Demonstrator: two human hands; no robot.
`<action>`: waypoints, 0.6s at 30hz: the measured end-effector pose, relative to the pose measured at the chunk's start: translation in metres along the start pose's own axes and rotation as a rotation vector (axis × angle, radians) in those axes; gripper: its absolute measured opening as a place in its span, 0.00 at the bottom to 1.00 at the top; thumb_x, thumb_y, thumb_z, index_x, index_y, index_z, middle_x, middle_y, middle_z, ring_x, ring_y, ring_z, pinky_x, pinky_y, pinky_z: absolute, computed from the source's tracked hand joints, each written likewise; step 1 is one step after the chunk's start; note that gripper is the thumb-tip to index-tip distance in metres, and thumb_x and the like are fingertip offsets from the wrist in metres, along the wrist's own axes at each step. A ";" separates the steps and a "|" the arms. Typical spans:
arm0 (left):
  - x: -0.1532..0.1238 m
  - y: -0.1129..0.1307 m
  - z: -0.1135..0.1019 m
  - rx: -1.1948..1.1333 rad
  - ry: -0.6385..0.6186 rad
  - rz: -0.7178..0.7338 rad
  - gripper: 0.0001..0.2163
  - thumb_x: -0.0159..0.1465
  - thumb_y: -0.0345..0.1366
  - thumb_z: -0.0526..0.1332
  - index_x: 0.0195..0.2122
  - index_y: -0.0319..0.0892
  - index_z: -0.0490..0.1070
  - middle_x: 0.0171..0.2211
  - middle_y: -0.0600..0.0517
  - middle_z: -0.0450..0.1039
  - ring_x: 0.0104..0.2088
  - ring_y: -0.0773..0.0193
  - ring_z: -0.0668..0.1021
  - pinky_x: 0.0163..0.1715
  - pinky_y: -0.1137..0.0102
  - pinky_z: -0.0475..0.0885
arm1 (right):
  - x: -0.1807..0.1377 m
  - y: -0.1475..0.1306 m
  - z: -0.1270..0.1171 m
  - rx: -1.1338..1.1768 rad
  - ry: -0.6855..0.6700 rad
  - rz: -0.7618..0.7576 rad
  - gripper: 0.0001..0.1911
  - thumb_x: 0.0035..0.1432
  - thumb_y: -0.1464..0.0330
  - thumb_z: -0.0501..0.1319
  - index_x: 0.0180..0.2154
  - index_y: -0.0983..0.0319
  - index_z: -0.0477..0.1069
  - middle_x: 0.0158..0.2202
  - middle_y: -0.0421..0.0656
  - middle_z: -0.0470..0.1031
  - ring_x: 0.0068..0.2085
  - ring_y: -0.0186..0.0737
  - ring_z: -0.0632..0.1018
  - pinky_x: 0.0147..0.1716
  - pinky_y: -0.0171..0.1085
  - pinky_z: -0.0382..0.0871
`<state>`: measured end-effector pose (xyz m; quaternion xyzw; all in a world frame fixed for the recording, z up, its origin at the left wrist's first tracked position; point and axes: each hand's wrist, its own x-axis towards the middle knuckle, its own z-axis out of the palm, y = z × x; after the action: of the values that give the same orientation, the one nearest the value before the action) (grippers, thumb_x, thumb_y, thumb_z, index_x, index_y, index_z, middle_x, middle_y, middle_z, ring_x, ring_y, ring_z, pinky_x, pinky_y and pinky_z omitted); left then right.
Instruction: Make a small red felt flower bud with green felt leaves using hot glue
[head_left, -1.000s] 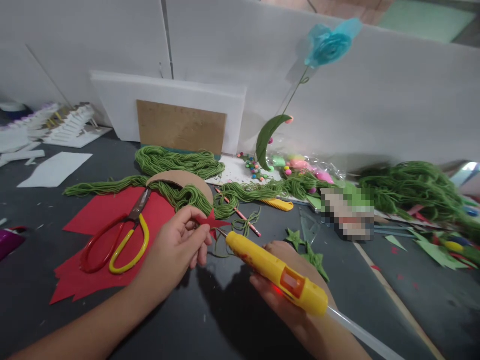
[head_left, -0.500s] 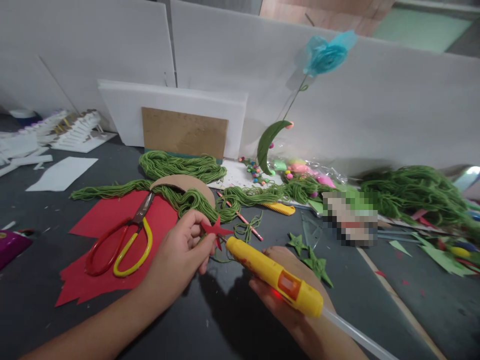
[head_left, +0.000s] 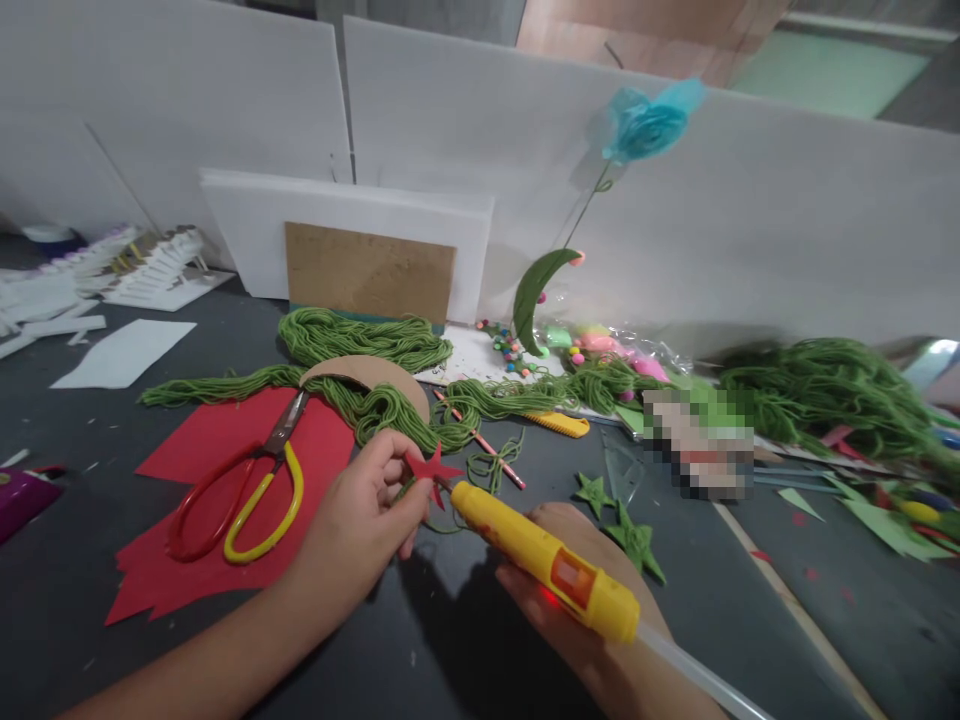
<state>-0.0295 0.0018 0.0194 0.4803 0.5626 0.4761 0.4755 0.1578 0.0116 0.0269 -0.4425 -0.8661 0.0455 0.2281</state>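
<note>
Fingers [head_left: 409, 508] of the left hand [head_left: 364, 500] pinch a red star [head_left: 435, 468] above the bench [head_left: 450, 650]. Scissors [head_left: 279, 435] lie on red paper [head_left: 225, 535] beside the left forearm; green yarn [head_left: 394, 415] and a pencil [head_left: 491, 452] sit just beyond, two green stars [head_left: 634, 540] near the right hand [head_left: 581, 535]. That hand is wrapped around a yellow glue gun [head_left: 517, 530], which partly hides it; its nozzle meets or nearly meets the red star.

Readable text: none
Glue gun [head_left: 525, 538]: reddish marks on its yellow body near the tip, too blurred to read
White sheet [head_left: 469, 345] toward the table's [head_left: 420, 650] back edge: small dark marks at its near left corner, illegible
</note>
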 end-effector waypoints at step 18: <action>-0.003 -0.001 0.001 0.022 -0.001 0.004 0.03 0.59 0.34 0.55 0.31 0.44 0.60 0.20 0.61 0.64 0.14 0.74 0.65 0.16 0.78 0.58 | -0.001 0.002 0.006 -0.131 -0.036 0.007 0.08 0.46 0.69 0.58 0.19 0.59 0.61 0.19 0.38 0.68 0.22 0.35 0.70 0.22 0.33 0.61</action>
<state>-0.0287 -0.0016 0.0186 0.4868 0.5666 0.4708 0.4694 0.1573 0.0128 0.0210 -0.4585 -0.8697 -0.0027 0.1829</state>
